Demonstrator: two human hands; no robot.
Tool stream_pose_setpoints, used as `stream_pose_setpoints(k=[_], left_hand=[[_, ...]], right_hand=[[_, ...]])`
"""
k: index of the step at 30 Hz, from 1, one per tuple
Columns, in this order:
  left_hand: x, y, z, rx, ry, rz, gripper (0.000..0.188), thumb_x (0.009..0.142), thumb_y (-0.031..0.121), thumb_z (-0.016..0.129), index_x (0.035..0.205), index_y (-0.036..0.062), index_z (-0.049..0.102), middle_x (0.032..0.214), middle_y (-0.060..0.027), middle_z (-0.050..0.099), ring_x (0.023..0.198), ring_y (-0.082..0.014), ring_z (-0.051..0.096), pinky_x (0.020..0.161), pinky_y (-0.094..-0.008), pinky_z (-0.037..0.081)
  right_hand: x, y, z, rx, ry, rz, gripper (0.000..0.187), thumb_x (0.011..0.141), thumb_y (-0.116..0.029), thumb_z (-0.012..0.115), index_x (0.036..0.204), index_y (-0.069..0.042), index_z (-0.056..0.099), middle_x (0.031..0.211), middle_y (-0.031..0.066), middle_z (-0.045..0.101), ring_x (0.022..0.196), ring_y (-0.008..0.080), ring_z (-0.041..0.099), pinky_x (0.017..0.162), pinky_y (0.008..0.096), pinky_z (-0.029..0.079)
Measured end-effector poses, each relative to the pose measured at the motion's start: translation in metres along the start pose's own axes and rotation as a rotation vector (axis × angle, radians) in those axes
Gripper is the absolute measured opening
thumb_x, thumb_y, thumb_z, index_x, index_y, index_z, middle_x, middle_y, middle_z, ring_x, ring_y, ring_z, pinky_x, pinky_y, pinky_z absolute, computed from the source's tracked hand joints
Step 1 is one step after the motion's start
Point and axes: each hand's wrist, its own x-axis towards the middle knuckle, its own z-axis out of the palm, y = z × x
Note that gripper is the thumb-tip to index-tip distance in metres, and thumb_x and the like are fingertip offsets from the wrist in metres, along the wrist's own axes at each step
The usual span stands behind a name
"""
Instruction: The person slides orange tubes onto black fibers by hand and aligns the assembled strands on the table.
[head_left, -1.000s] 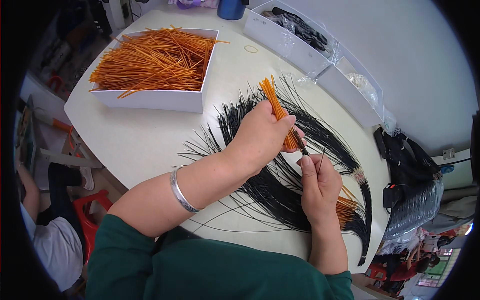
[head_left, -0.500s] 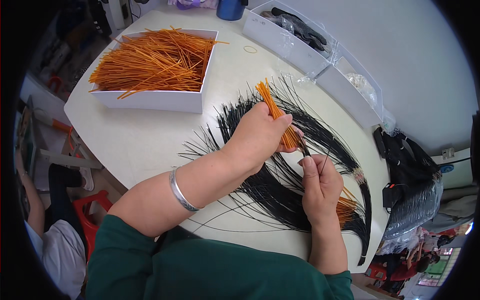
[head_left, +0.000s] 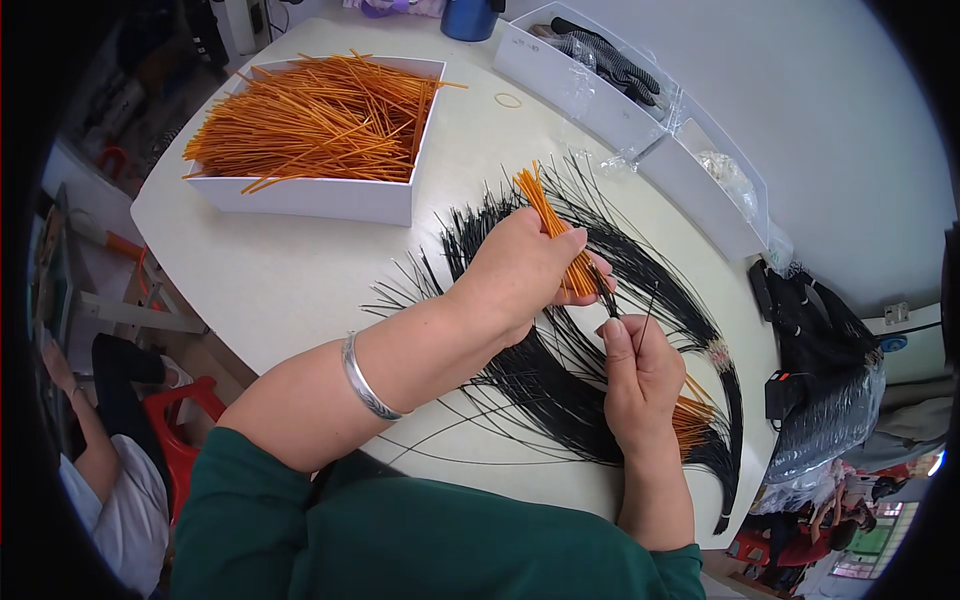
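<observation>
My left hand (head_left: 520,265) is closed round a bundle of thin orange tubes (head_left: 548,215), which tilts with its top end away from me. Black wire ends show at the bundle's lower end, beside my right hand (head_left: 642,375). That hand pinches black wire (head_left: 611,300) between thumb and fingers, and one thin strand sticks up past the fingertips. Under both hands a thick curved bunch of black wires (head_left: 560,395) lies on the table. Another black wire bunch (head_left: 640,265) curves behind them. More orange tubes (head_left: 692,425) sit on wires by my right wrist.
A white box (head_left: 310,202) heaped with orange tubes (head_left: 320,120) stands at the far left of the table (head_left: 270,290). White trays (head_left: 590,100) with gloves and plastic bags line the far right edge. A rubber band (head_left: 508,100) lies between them. Another person (head_left: 120,470) sits at left.
My hands keep almost the same pose, with the right fingertips slightly lower. The whole view has shifted a little. At the left, the other person's arm has moved.
</observation>
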Motion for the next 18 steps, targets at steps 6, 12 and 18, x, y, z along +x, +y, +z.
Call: stream_pose_setpoints(k=[6, 12, 18], left_hand=[[0.002, -0.002, 0.0, 0.021, -0.011, 0.011, 0.019, 0.101, 0.017, 0.041, 0.102, -0.0019, 0.043, 0.092, -0.015, 0.066, 0.084, -0.0205, 0.067, 0.068, -0.0292, 0.057], [0.001, -0.006, 0.002, 0.044, -0.012, 0.043, 0.018, 0.101, 0.017, 0.041, 0.104, -0.0016, 0.042, 0.091, -0.0147, 0.066, 0.083, -0.0199, 0.067, 0.068, -0.0294, 0.057], [-0.002, -0.007, 0.004, 0.066, 0.019, 0.04, 0.018, 0.1, 0.015, 0.043, 0.105, -0.0017, 0.041, 0.095, -0.0159, 0.065, 0.084, -0.0192, 0.066, 0.069, -0.0299, 0.057]], right_hand=[[0.0, 0.001, 0.001, -0.002, 0.001, 0.001, 0.013, 0.092, -0.011, 0.059, 0.083, -0.001, 0.059, 0.069, 0.0087, 0.055, 0.063, 0.0208, 0.05, 0.058, 0.0312, 0.042], [0.002, 0.002, 0.005, -0.032, 0.01, -0.011, 0.014, 0.091, -0.01, 0.06, 0.08, -0.002, 0.058, 0.069, 0.0092, 0.056, 0.064, 0.0235, 0.049, 0.06, 0.0332, 0.041], [0.004, 0.005, 0.006, -0.212, 0.15, -0.155, 0.015, 0.089, -0.007, 0.061, 0.076, -0.003, 0.055, 0.066, 0.0099, 0.053, 0.063, 0.0271, 0.049, 0.06, 0.0369, 0.039]])
